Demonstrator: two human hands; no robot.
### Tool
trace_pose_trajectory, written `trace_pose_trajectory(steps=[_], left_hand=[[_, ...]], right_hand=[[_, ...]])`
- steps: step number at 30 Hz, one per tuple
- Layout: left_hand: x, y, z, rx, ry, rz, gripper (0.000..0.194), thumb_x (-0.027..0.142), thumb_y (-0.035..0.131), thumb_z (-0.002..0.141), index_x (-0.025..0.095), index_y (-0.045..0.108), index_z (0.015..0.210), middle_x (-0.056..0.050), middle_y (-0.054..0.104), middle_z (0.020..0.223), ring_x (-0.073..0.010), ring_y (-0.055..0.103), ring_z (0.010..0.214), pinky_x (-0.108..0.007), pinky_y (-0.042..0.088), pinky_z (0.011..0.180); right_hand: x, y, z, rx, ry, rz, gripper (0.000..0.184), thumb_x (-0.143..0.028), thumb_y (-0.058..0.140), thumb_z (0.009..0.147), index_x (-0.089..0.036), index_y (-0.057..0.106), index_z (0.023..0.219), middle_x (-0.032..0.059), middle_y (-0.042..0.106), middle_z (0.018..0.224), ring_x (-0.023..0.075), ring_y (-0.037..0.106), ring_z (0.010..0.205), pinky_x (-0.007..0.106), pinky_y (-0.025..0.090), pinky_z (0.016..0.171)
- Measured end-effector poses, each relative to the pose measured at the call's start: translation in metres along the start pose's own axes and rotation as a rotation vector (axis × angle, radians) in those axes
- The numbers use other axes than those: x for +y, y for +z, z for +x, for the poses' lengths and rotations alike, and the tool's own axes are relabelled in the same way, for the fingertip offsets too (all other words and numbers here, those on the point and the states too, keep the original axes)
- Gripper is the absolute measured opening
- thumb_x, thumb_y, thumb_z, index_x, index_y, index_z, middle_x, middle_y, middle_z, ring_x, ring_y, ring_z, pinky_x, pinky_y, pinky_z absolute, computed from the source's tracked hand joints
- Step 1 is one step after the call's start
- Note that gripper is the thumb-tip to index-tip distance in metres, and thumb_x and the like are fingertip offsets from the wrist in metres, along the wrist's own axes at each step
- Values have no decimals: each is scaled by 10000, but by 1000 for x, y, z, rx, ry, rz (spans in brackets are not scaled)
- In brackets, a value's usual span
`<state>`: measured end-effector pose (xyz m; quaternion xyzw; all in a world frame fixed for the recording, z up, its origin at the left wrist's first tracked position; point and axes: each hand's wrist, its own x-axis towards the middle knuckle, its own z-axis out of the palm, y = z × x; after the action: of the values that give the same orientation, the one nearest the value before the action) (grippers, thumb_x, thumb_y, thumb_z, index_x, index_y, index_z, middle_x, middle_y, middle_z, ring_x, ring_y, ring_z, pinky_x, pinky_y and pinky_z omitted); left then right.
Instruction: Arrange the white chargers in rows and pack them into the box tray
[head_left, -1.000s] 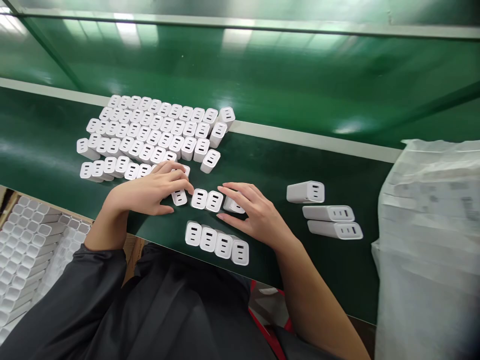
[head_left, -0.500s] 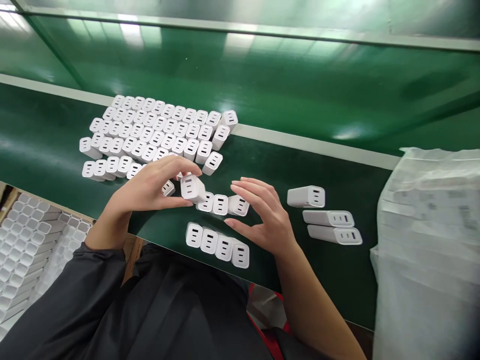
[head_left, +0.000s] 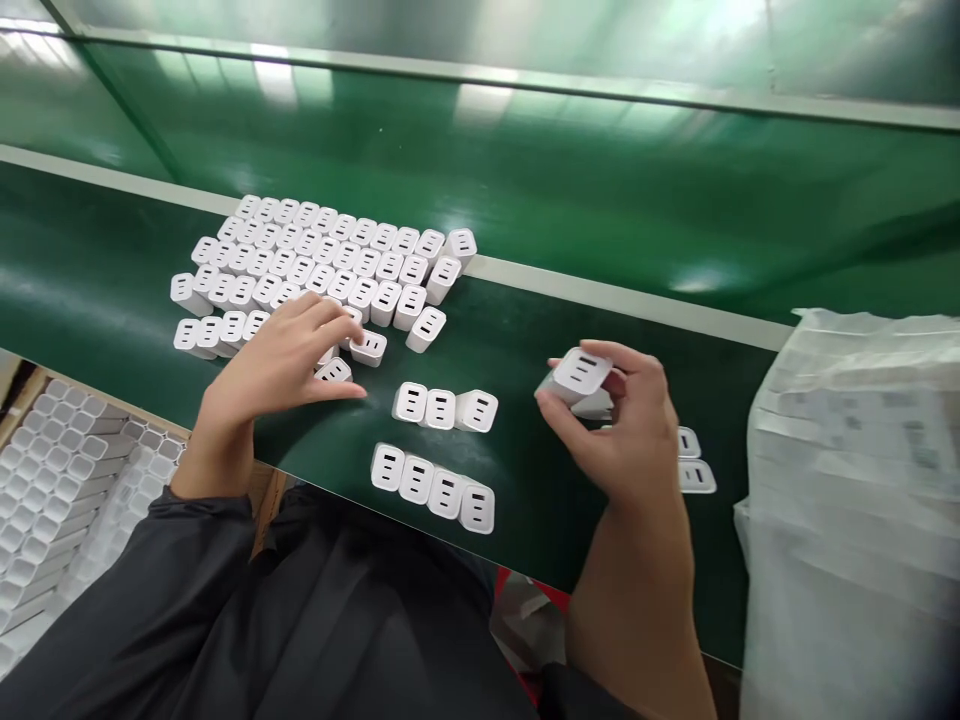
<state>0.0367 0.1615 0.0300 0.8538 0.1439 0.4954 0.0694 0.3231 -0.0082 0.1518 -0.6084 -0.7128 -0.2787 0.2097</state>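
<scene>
Pinched between the thumb and fingers of the right hand (head_left: 634,425): one white charger (head_left: 582,370), seemingly up off the green table (head_left: 525,470). Slot end up toward the eye, with the long body running down and back toward eight o'clock. Much nearer to that hand than to the left hand (head_left: 289,350), well off toward nine o'clock, with thumb and fingers spread and nothing gripped. Just beside the left hand, toward three o'clock: another slotted charger (head_left: 368,347); hard to tell if touched. From the white charger, toward half past eight: a row of three chargers (head_left: 441,408). Toward eight: a row of four chargers (head_left: 416,480). Toward half past four, just past the right hand: a pair of chargers (head_left: 694,474), with slots turned sideways and long bodies mostly hidden. Likely the main thing: slot end up like both rows, not turned like that pair.
</scene>
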Motion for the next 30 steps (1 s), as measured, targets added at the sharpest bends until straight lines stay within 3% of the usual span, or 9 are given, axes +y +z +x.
trace_pose_trajectory(steps=[3, 6, 9, 14, 18, 22, 25, 30], left_hand=[[-3, 1, -15, -68, -77, 248, 457, 529, 738, 804, 180, 607, 1070, -146, 575, 1139, -332, 504, 1062, -482, 445, 909], [1, 9, -25, -110, -80, 314, 372, 422, 718, 842, 166, 609, 1090, -174, 537, 1216, -352, 480, 1102, -491, 439, 915], [6, 14, -26, -143, -18, 221, 231, 257, 586, 926, 189, 620, 1144, -145, 561, 1200, -317, 493, 1111, -479, 428, 944], [8, 21, -19, -167, 146, 2, 284, 162, 433, 993, 217, 626, 1193, -98, 643, 1187, -246, 541, 1139, -418, 445, 975], [6, 29, -15, -115, 176, -171, 295, 162, 378, 1019, 197, 603, 1208, -93, 658, 1203, -204, 579, 1156, -381, 484, 996], [1, 35, -15, -103, 194, -263, 300, 122, 362, 1010, 178, 585, 1202, -102, 644, 1227, -181, 581, 1200, -343, 493, 1021], [-2, 37, -15, -123, 172, -303, 299, 108, 375, 995, 186, 559, 1218, -100, 629, 1255, -179, 570, 1232, -335, 495, 1024], [0, 31, -16, -160, 105, -408, 380, 47, 364, 931, 206, 461, 1263, -118, 560, 1343, -187, 525, 1292, -366, 476, 1054]], right_hand=[[14, -6, 3, -34, 92, -140, 411, -403, 642, 847, -220, 561, 1205, 111, 633, 1121, 314, 651, 953, 479, 559, 810], [23, -5, 2, -134, 32, -203, 337, -389, 602, 874, -221, 556, 1162, 100, 661, 1048, 325, 650, 964, 598, 466, 986], [31, -2, -1, -156, 0, -235, 336, -407, 569, 909, -218, 538, 1185, 116, 672, 1043, 342, 649, 992, 668, 351, 1078], [39, -1, -4, -129, -57, -253, 523, -536, 546, 932, -244, 480, 1361, 144, 615, 1255, 393, 573, 1187, 713, 326, 1071], [27, -2, -1, -113, -108, -230, 523, -477, 563, 946, -247, 474, 1406, 131, 592, 1305, 374, 529, 1261, 710, 295, 1103], [4, -4, 4, -113, -199, -122, 402, -389, 580, 957, -259, 544, 1335, 98, 606, 1312, 344, 499, 1321, 673, 256, 1164], [-13, -1, 6, -156, -296, 5, 346, -336, 593, 954, -270, 573, 1294, 74, 638, 1274, 317, 524, 1308, 625, 299, 1178], [-27, 15, 5, -274, -411, 138, 366, -269, 609, 949, -255, 567, 1312, 79, 647, 1265, 280, 580, 1228, 490, 499, 1049]])
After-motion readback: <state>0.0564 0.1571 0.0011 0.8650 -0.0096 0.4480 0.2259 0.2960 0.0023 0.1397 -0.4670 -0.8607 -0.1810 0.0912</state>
